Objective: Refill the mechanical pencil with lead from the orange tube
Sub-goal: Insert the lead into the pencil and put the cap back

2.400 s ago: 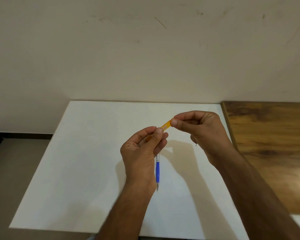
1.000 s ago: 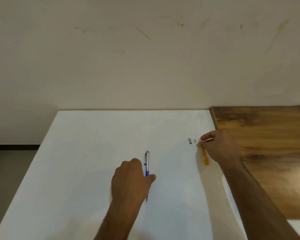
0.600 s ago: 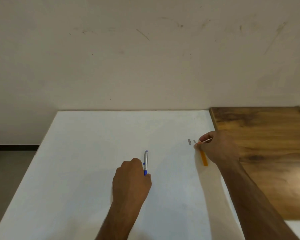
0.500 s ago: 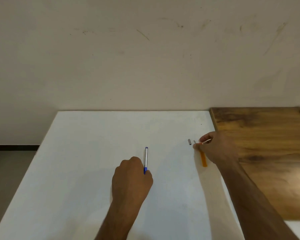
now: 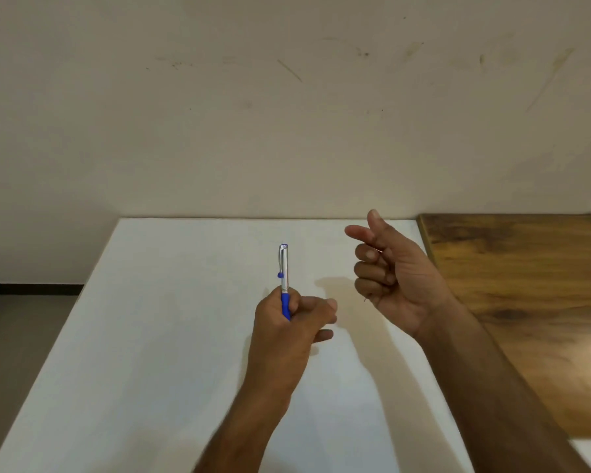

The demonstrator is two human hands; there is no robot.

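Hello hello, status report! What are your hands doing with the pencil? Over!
Left hand grips mechanical pencil, cap end up. Right hand raised, fingers curled, contents unclear. Orange tube not visible. Nothing blocking.

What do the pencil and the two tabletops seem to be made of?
Pencil: silvery upper barrel with a sheen, likely metal or metallised plastic; blue grip looks matte, perhaps rubber or plastic. White tabletop: smooth, uniform, probably laminate. Brown tabletop: visible grain and knots, wood or wood-look veneer.

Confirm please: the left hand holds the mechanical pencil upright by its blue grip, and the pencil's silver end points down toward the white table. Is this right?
Not quite. In the head view the left hand holds the mechanical pencil by its blue grip, but the silver end points up, away from the white table.
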